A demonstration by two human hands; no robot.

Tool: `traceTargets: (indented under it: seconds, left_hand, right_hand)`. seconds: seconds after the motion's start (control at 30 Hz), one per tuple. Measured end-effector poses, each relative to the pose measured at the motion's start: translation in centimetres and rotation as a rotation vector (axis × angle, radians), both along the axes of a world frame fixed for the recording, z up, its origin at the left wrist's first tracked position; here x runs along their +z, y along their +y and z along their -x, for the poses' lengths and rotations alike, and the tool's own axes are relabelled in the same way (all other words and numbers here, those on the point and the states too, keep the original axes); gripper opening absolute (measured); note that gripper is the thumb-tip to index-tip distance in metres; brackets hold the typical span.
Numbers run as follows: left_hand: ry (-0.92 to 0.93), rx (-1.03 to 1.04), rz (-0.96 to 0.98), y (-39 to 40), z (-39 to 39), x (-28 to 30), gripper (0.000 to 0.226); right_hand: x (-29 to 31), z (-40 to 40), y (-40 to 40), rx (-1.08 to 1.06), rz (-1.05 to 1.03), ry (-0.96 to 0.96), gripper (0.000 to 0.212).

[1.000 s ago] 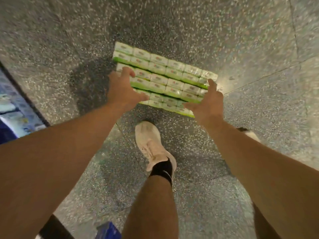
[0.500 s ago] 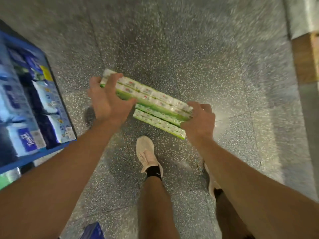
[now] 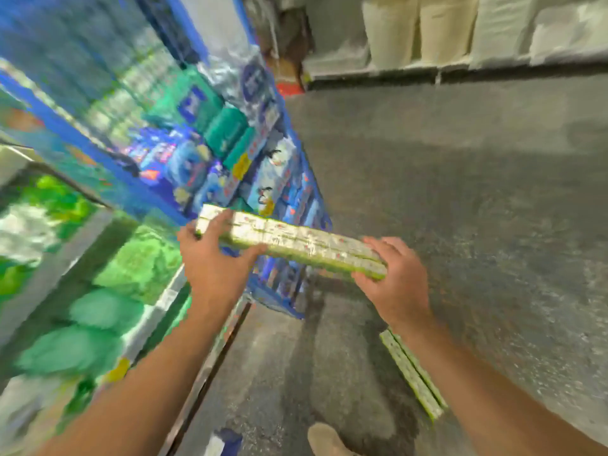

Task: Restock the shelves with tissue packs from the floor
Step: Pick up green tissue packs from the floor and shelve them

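Observation:
A long flat green-and-white tissue pack (image 3: 296, 240) is held level in front of me, above the floor. My left hand (image 3: 214, 261) grips its left end, fingers over the top and thumb underneath. My right hand (image 3: 391, 281) holds the right end with the fingers wrapped round it. A second green tissue pack (image 3: 413, 376) lies on the speckled floor, partly hidden behind my right forearm. The shelves (image 3: 98, 258) stand on my left, blurred.
Blue shelving (image 3: 279, 199) full of blue and teal packs runs along the left of the aisle. A low shelf with pale sacks (image 3: 444, 31) lines the far side. My shoe (image 3: 325, 439) is at the bottom edge. The grey floor (image 3: 477, 192) spreads to the right.
Both hands have lifted one tissue pack off the stack on the floor and raised it. My view has swung up from the floor towards the shelves on the left.

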State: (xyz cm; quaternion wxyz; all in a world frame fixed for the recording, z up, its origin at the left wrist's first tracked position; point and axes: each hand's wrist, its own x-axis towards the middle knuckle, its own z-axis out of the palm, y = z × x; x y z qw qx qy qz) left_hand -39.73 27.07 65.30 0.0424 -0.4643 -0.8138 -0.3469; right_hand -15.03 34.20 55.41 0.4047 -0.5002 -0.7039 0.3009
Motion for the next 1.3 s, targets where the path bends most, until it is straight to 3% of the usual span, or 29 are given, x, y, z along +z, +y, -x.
traceTargets:
  seconds: [0.13, 0.27, 0.43, 0.57, 0.97, 1.3]
  left_hand:
    - [0.107, 0.201, -0.166, -8.7, 7.4, 11.9, 0.073]
    - [0.158, 0.421, -0.258, -17.5, 13.9, 19.8, 0.072]
    - [0.214, 0.592, -0.300, -26.4, 21.4, 23.9, 0.068]
    - [0.201, 0.636, -0.274, -29.4, 26.4, 25.1, 0.066]
    - [0.006, 0.732, -0.194, -20.0, 42.6, 26.2, 0.070]
    - [-0.100, 0.941, 0.042, -12.0, 58.0, 24.1, 0.068]
  right_hand:
    - [10.8, 10.6, -1.9, 0.189, -0.244, 0.081, 0.053]
    - [19.1, 21.6, -5.3, 0.341, -0.399, 0.136, 0.053]
    - [26.7, 33.4, -9.9, 0.429, -0.642, 0.153, 0.055]
    - [30.5, 40.6, -11.4, 0.419, -0.696, 0.116, 0.065]
    - [35.3, 58.6, -5.4, 0.383, -0.586, -0.178, 0.060]
    - [33.1, 75.9, 1.6, 0.478, -0.492, -0.277, 0.061]
